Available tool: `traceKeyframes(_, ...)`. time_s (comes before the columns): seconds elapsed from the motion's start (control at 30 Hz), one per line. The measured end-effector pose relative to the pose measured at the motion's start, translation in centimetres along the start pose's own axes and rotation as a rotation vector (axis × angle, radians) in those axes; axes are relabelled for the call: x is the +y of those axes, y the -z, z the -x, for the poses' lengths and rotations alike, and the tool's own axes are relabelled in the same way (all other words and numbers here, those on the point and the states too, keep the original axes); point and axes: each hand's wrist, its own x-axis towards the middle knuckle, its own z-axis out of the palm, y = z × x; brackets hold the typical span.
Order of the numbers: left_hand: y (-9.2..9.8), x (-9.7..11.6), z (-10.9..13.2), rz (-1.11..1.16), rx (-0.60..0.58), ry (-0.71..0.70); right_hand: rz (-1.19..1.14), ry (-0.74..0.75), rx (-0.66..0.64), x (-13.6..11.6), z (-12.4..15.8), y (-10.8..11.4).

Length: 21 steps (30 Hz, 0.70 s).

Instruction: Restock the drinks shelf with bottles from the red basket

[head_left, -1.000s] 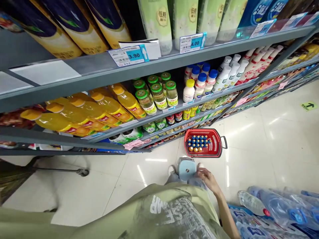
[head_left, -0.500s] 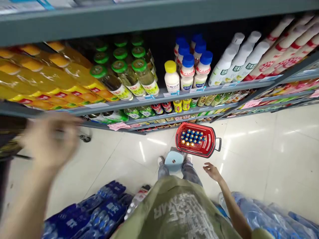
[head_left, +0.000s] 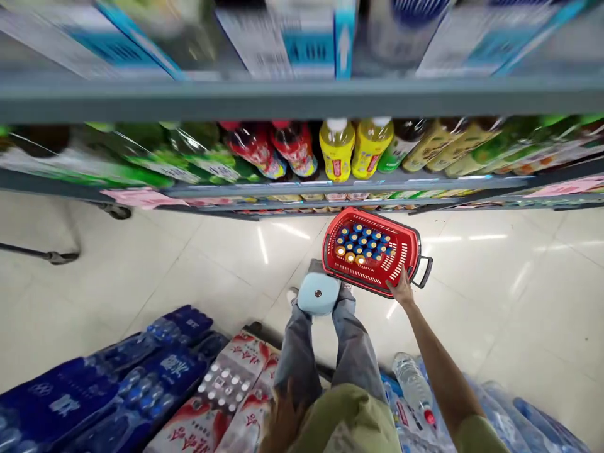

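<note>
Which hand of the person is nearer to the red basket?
Right. The right hand is at the rim of the basket; the left hand, blurred, is farther, near the left leg.

Below a grey shelf edge, two yellow bottles with white caps stood beside two red-labelled bottles, with green bottles farther left. A pink tag hung beneath those. Lower left, blue-wrapped bottle packs lay near red-and-white packs; lower right, a red-capped clear bottle lay. A castor stood on the pale floor at left
</note>
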Motion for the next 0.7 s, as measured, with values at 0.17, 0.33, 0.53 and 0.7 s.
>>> traceKeyframes(0.17, -7.2, -1.0, -7.2, -0.008, 0.016, 0.191, 0.059, -0.03, -0.102, 0.9, -8.8, -6.6)
traceKeyframes(0.33, -9.2, -2.0, -9.8, -0.155, -0.012, 0.145, 0.112, -0.072, -0.077, 3.5, -15.9, -11.8)
traceKeyframes(0.53, -8.7, -2.4, -10.2, -0.321, -0.092, 0.149, 0.123, -0.137, -0.066, 6.1, -19.9, -14.7)
traceKeyframes(0.7, -8.1, -3.1, -10.4, -0.249, -0.07, 0.148, 0.06, -0.104, -0.067, 6.8, -21.4, -15.3)
